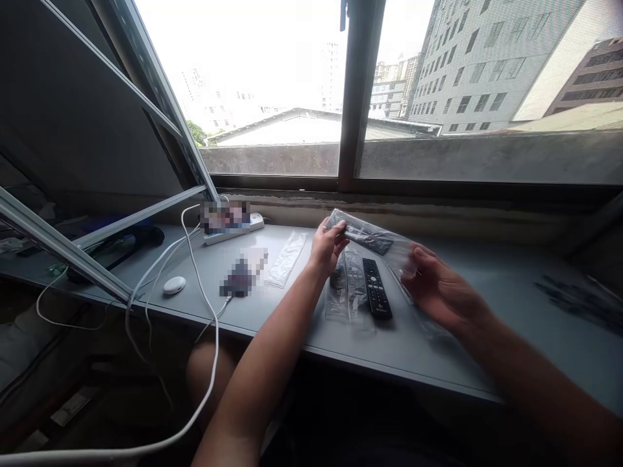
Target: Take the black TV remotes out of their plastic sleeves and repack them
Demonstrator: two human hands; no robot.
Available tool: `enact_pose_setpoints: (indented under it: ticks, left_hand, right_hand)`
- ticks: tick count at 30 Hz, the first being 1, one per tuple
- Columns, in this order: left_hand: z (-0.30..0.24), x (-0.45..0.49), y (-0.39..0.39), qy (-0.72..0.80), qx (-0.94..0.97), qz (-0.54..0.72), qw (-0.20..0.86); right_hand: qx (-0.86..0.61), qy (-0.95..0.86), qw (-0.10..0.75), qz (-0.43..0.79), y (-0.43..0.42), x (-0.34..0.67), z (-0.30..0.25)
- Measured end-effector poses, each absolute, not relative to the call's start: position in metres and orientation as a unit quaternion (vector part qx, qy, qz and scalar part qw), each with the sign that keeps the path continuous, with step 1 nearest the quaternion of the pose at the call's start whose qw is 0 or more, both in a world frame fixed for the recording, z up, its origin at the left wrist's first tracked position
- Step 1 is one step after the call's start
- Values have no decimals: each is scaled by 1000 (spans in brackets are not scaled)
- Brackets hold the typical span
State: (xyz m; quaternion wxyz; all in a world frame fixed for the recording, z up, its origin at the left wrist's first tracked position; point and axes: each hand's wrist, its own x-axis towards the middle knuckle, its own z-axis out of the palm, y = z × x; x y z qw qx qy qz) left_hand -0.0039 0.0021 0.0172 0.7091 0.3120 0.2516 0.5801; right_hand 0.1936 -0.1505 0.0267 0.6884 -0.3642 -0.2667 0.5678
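Note:
Above the desk, a clear plastic bag [396, 244] with a dark remote control [367, 239] inside is stretched between my two hands. My left hand [331, 246] grips the bag's left end, thumb on top over the remote. At the other end, my right hand [435, 285] pinches the bag's loose plastic edge. Below them a bare black remote control [376, 288] lies on the desk. Beside it on the left are bagged remotes [348, 292], partly hidden by my left hand and forearm.
A flat clear bag [287, 259] lies left of my forearm on the grey desk [287, 314]. Farther left are a blurred-out device with a cable, a round white case [174, 285], a power strip [233, 228] and white cables [195, 272]. Dark items [579, 298] lie far right. A metal frame [165, 107] slants at left.

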Motion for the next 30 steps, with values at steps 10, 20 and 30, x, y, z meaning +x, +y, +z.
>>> enact_pose_setpoints:
  ticks: [10,20,30]
  left_hand:
    - [25,-7,-5,189,315,567,737]
    - [23,-7,-22,112,418,410,802]
    - [28,-8,-16,170,327,508,779]
  right_hand:
    - [-382,-233,645,619,-152,196,32]
    - [-310,-159,477,807,-161,191,43]
    - [-368,-216,511,746,-161,191,35]
